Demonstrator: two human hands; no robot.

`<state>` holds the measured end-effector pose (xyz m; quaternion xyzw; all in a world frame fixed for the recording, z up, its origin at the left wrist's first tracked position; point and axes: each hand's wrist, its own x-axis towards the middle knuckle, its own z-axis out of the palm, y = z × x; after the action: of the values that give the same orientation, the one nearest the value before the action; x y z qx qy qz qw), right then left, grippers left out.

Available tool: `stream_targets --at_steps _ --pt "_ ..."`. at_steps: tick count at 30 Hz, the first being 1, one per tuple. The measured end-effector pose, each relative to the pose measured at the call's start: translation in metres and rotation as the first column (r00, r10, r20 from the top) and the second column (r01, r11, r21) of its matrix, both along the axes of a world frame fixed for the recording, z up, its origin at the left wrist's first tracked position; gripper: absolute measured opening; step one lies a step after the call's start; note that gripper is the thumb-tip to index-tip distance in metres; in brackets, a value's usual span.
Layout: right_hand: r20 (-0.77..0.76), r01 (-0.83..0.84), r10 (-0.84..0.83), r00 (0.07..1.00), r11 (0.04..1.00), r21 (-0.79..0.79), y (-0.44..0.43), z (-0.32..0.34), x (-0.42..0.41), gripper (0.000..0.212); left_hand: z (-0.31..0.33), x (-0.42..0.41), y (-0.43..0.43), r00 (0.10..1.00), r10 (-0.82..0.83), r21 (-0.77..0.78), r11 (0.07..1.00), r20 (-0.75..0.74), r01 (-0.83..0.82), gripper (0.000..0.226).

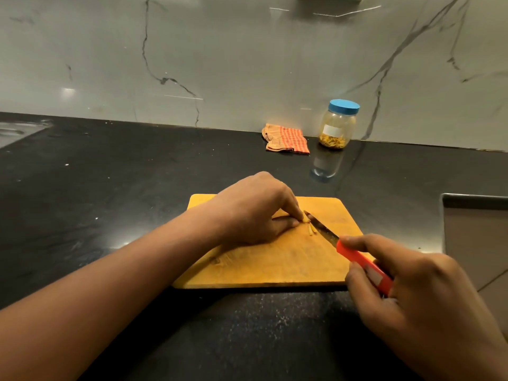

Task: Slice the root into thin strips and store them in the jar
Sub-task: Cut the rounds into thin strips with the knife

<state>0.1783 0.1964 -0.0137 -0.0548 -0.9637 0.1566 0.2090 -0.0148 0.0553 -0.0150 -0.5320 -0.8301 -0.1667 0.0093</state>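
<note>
A small yellow piece of root (305, 218) lies on the wooden cutting board (275, 262), and my left hand (255, 210) pinches it between thumb and fingertips. A few cut strips (312, 230) lie just beside it. My right hand (406, 287) grips the orange handle of a knife (324, 232), whose blade rests against the root's right side. The clear jar (338, 125) with a blue lid stands shut at the back by the wall, with yellow strips in its bottom.
A folded orange checked cloth (286, 139) lies left of the jar. The black counter (110, 188) runs to a marble wall. A sink corner (16, 132) shows at far left, and a recessed opening (475, 229) lies right of the board.
</note>
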Motion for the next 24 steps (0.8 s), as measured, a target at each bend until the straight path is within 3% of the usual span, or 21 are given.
stream_targets --at_steps 19,24 --pt "0.092 -0.035 0.035 0.995 0.999 -0.001 -0.0037 0.0016 0.001 0.03 0.0001 -0.0014 -0.0028 0.998 -0.024 -0.043 0.999 -0.054 0.022 0.027" --pt "0.101 -0.023 0.016 0.995 0.998 0.062 -0.007 0.0085 -0.003 0.028 -0.0005 -0.002 -0.0025 0.998 -0.025 -0.048 0.999 -0.063 0.022 0.026"
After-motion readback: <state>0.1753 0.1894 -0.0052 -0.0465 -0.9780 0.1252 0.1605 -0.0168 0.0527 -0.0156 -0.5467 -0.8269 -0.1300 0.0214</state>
